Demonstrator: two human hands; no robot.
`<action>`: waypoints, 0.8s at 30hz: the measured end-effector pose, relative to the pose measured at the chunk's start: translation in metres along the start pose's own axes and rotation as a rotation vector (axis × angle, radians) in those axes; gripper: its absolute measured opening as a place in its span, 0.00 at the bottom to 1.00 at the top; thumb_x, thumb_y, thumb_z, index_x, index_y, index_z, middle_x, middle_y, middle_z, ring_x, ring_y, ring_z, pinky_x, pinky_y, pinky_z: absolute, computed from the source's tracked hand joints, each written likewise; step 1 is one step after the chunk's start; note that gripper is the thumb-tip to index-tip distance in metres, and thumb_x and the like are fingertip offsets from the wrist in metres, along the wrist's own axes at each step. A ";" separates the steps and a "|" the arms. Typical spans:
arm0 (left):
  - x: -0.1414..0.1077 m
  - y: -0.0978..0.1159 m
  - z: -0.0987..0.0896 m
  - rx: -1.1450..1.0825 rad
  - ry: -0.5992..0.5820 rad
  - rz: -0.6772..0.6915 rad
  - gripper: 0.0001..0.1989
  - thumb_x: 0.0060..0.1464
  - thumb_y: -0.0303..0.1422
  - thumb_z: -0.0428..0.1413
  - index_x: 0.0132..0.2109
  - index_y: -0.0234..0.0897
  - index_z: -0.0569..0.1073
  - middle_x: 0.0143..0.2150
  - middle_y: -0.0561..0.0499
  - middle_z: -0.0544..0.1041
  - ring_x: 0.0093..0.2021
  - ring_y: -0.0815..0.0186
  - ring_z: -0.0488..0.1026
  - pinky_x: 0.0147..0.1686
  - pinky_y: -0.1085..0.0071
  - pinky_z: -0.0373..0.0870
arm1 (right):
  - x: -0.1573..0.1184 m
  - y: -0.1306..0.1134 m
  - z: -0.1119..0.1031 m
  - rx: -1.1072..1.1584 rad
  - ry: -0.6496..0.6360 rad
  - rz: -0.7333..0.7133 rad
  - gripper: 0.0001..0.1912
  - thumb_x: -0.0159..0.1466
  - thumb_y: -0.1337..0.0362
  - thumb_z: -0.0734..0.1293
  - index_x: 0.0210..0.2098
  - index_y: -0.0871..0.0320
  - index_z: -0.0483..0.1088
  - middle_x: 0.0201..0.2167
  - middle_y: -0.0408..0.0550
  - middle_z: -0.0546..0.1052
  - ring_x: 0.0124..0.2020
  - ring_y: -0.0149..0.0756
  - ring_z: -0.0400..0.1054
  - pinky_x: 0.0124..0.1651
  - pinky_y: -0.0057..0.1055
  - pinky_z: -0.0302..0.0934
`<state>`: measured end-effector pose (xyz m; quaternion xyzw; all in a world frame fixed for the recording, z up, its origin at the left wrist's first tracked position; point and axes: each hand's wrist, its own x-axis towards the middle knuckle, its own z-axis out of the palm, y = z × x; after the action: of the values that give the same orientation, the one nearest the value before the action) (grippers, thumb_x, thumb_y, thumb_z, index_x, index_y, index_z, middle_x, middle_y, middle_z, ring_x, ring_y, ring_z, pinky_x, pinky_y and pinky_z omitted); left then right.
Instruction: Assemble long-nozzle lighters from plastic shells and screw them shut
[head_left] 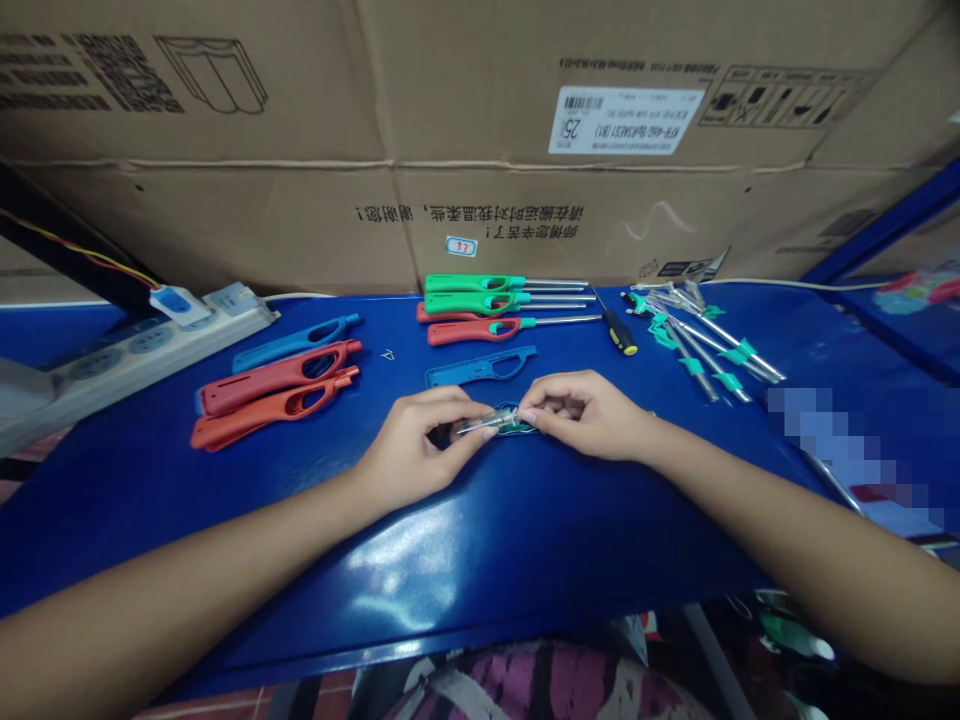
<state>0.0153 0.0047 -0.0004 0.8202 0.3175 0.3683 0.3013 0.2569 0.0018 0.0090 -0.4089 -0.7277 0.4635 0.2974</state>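
Note:
My left hand pinches a small clear lighter part with metal on it, at the middle of the blue table. The fingers of my right hand are closed at the part's right end, by a small teal piece. Just behind my hands lies a blue handle shell, its inner side up. Farther back are red and green lighters with metal tubes. Red, orange and blue handle shells lie to the left. Metal tubes with teal pieces are heaped at the right.
A black and yellow screwdriver lies behind my right hand. The white power strip runs along the left side. A large cardboard sheet stands behind the blue table.

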 end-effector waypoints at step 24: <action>0.000 0.001 0.001 0.012 0.003 -0.032 0.07 0.60 0.32 0.62 0.43 0.35 0.82 0.33 0.50 0.81 0.27 0.71 0.72 0.28 0.76 0.67 | 0.004 -0.003 0.006 0.261 0.057 0.162 0.18 0.57 0.53 0.76 0.34 0.61 0.71 0.18 0.37 0.70 0.15 0.23 0.62 0.15 0.20 0.58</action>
<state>0.0166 0.0033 -0.0005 0.8164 0.3332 0.3627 0.3015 0.2492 0.0016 0.0091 -0.4370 -0.6174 0.5647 0.3301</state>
